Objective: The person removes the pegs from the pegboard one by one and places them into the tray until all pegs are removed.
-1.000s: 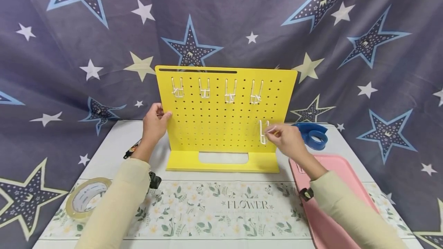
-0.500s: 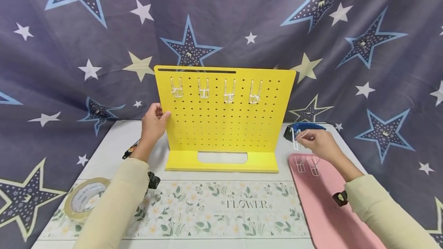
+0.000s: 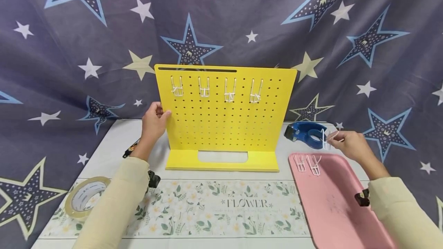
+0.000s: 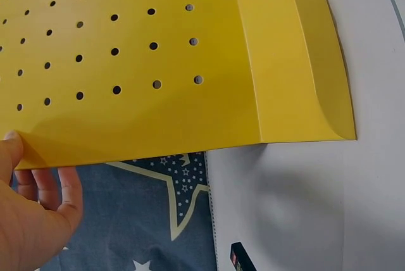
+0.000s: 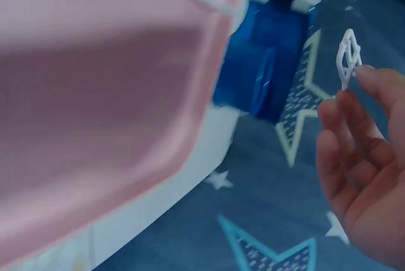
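Note:
A yellow pegboard [image 3: 221, 122] stands upright on the table, with several white wire hooks [image 3: 229, 90] hung in a row near its top. My left hand [image 3: 154, 120] grips its left edge, thumb on the front and fingers behind, as the left wrist view shows on the board [image 4: 139, 119]. Out to the right, my right hand [image 3: 351, 146] pinches another white wire hook [image 5: 348, 59] between thumb and fingertips, held above the table beside the blue tape dispenser. Two more white hooks [image 3: 315, 165] lie at the far left corner of the pink tray [image 3: 340, 218].
The blue tape dispenser [image 3: 306, 133] stands behind the pink tray. A roll of tape [image 3: 74, 203] lies at the front left. Behind the left wrist is a small dark object [image 3: 131, 148]. A star-patterned curtain [image 3: 221, 18] hangs at the back.
My right hand has moved away from the pegboard's lower right, over past the tray's far edge, carrying the white hook. My left hand keeps its grip on the board's edge.

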Action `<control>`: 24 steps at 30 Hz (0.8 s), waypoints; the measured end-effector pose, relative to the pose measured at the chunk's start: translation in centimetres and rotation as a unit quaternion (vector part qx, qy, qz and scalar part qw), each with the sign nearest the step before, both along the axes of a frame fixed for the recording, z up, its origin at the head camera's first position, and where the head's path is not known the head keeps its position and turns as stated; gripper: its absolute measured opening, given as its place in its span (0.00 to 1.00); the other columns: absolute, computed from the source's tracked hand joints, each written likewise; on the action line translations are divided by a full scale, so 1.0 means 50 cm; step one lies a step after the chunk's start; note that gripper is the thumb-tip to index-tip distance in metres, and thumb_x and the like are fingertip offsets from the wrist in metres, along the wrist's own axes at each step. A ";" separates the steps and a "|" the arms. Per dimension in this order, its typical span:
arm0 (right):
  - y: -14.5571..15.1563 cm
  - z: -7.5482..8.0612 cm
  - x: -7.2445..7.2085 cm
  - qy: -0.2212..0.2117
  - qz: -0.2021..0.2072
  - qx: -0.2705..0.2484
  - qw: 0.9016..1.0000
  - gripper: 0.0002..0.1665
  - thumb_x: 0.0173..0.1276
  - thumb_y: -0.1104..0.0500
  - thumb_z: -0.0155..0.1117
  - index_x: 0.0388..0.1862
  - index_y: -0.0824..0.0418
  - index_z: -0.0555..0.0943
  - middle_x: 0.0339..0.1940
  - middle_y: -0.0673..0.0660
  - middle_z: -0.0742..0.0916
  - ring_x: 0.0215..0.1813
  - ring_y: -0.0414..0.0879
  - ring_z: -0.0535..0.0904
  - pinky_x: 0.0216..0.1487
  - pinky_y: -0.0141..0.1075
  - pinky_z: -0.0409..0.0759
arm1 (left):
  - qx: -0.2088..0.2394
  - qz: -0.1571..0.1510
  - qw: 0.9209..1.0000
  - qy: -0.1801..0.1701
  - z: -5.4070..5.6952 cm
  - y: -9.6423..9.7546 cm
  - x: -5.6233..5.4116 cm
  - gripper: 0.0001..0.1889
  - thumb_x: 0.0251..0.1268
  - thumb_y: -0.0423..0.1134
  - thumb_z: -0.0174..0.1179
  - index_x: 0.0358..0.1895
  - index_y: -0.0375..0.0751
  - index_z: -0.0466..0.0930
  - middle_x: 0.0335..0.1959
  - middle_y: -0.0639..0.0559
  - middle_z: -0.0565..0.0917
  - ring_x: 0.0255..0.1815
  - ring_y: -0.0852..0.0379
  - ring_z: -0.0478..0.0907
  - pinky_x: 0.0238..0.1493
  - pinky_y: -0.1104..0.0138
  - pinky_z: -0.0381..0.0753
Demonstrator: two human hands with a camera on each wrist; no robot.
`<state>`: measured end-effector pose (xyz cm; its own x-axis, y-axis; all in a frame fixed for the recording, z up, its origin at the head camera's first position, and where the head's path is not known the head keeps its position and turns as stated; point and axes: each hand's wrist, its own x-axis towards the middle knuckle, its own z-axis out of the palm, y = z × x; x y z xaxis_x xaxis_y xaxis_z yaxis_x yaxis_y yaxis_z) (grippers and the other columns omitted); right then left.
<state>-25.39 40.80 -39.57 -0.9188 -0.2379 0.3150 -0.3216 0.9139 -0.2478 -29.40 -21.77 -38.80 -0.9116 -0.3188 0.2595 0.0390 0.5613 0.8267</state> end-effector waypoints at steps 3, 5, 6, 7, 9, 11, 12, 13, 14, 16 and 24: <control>0.018 -0.018 0.007 -0.027 -0.003 0.015 1.000 0.05 0.66 0.57 0.69 0.35 0.55 0.89 0.29 0.55 0.92 0.32 0.52 0.87 0.36 0.46 0.78 | 0.001 0.000 1.000 0.002 0.000 0.000 -0.001 0.14 0.75 0.38 0.60 0.57 0.37 0.73 0.51 0.40 0.82 0.53 0.44 0.82 0.53 0.57 0.79; 0.028 -0.032 0.012 -0.046 -0.002 0.024 0.999 0.05 0.66 0.56 0.69 0.35 0.55 0.89 0.31 0.56 0.92 0.34 0.54 0.87 0.36 0.46 0.79 | 0.002 0.001 1.000 0.002 0.000 0.000 -0.002 0.14 0.75 0.38 0.60 0.57 0.37 0.73 0.50 0.40 0.82 0.53 0.44 0.82 0.53 0.57 0.79; 0.031 -0.040 0.014 -0.057 -0.002 0.025 0.998 0.05 0.67 0.56 0.69 0.35 0.55 0.89 0.31 0.56 0.92 0.34 0.53 0.87 0.36 0.45 0.80 | 0.003 0.001 1.000 0.001 -0.001 0.000 -0.002 0.14 0.75 0.38 0.60 0.57 0.37 0.73 0.50 0.40 0.82 0.53 0.44 0.82 0.53 0.57 0.79; 0.035 -0.048 0.017 -0.066 -0.001 0.027 0.997 0.05 0.67 0.56 0.69 0.35 0.54 0.89 0.31 0.55 0.92 0.34 0.52 0.87 0.36 0.44 0.79 | 0.003 0.001 1.000 0.001 0.000 0.000 -0.002 0.14 0.75 0.38 0.60 0.57 0.37 0.73 0.50 0.40 0.82 0.53 0.44 0.82 0.53 0.57 0.79; 0.039 -0.062 0.022 -0.084 0.000 0.026 0.996 0.04 0.67 0.55 0.69 0.35 0.52 0.89 0.31 0.53 0.92 0.32 0.45 0.85 0.34 0.40 0.78 | 0.003 0.002 1.000 0.000 0.000 0.001 -0.003 0.14 0.75 0.38 0.60 0.57 0.37 0.73 0.50 0.40 0.82 0.53 0.44 0.82 0.53 0.57 0.79; 0.041 -0.074 0.026 -0.088 0.006 0.026 0.996 0.03 0.66 0.55 0.70 0.35 0.51 0.89 0.30 0.50 0.92 0.31 0.39 0.82 0.33 0.37 0.76 | 0.002 0.003 1.000 -0.002 0.000 0.001 -0.003 0.14 0.75 0.38 0.60 0.57 0.38 0.73 0.50 0.40 0.82 0.53 0.45 0.82 0.53 0.58 0.79; 0.041 -0.080 0.027 -0.090 0.010 0.025 0.996 0.03 0.66 0.55 0.70 0.35 0.51 0.89 0.30 0.50 0.92 0.31 0.37 0.81 0.33 0.36 0.76 | 0.001 0.004 1.000 -0.004 0.000 0.002 -0.003 0.14 0.75 0.39 0.60 0.57 0.38 0.73 0.50 0.40 0.82 0.53 0.45 0.82 0.53 0.58 0.79; 0.041 -0.084 0.029 -0.089 0.014 0.023 0.996 0.02 0.65 0.56 0.71 0.35 0.50 0.90 0.30 0.49 0.92 0.31 0.36 0.80 0.33 0.36 0.76 | 0.001 0.005 1.000 -0.004 0.000 0.002 -0.002 0.14 0.75 0.39 0.60 0.57 0.38 0.73 0.50 0.41 0.82 0.53 0.45 0.82 0.53 0.58 0.79; 0.041 -0.089 0.030 -0.089 0.017 0.022 0.996 0.02 0.65 0.55 0.72 0.35 0.50 0.90 0.30 0.48 0.91 0.31 0.35 0.80 0.33 0.36 0.76 | 0.002 0.005 1.000 -0.006 0.000 0.003 -0.002 0.14 0.75 0.39 0.60 0.57 0.38 0.73 0.50 0.41 0.82 0.53 0.45 0.82 0.53 0.58 0.79; 0.041 -0.096 0.030 -0.089 0.023 0.023 0.996 0.02 0.65 0.56 0.71 0.34 0.50 0.90 0.30 0.49 0.92 0.32 0.36 0.81 0.34 0.36 0.77 | 0.003 0.006 1.000 -0.008 0.001 0.003 -0.001 0.14 0.75 0.39 0.60 0.57 0.38 0.73 0.51 0.41 0.82 0.53 0.45 0.82 0.53 0.57 0.80; 0.043 -0.122 0.033 -0.133 0.022 0.019 0.991 0.03 0.65 0.54 0.72 0.34 0.51 0.90 0.31 0.48 0.91 0.34 0.37 0.80 0.38 0.35 0.78 | 0.004 0.003 1.000 -0.003 0.000 0.000 0.000 0.14 0.75 0.38 0.60 0.56 0.38 0.73 0.50 0.41 0.82 0.52 0.45 0.82 0.53 0.57 0.80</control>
<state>-23.73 42.96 -45.65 -0.9564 -0.2874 0.0523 -0.2898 0.9106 -0.2948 -29.42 -21.75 -38.81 -0.9113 -0.3257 0.2519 0.0317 0.5545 0.8316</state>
